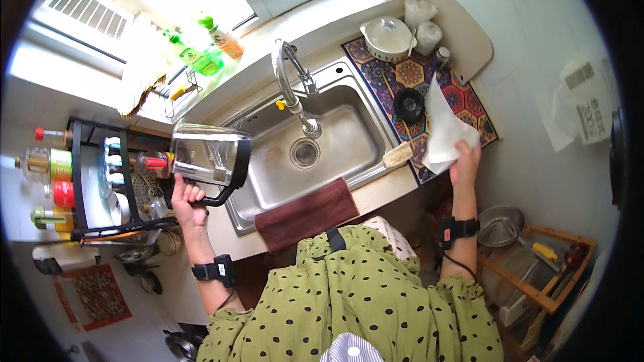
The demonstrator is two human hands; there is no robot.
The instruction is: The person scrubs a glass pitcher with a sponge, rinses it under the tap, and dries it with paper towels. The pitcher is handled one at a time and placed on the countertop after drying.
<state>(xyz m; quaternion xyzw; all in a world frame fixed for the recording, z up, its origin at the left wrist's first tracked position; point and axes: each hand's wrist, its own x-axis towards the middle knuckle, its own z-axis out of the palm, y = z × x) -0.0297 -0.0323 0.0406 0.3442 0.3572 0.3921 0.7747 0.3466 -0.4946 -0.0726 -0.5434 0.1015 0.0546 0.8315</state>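
Note:
My left hand (pixel 189 202) grips the black handle of a clear jug (pixel 204 155), which lies tilted on its side in the air by the left end of the sink. Its dark rim faces right. On the other side, my right hand (pixel 466 163) pinches the lower corner of a white paper sheet (pixel 443 128), probably a paper towel. The sheet hangs over a patterned mat (pixel 410 71) and covers part of it. Left of the paper, a round black lid (pixel 409 105) rests on that mat, with a pair of thin sticks partly seen near it.
A steel sink (pixel 332 146) with a chrome faucet (pixel 284 73) lies ahead. A brown cloth (pixel 308 215) drapes its front edge; a loofah (pixel 397 155) sits at its right corner. Further back stands a lidded white pot (pixel 387 40). A bottle-filled black rack (pixel 76 176) borders the left.

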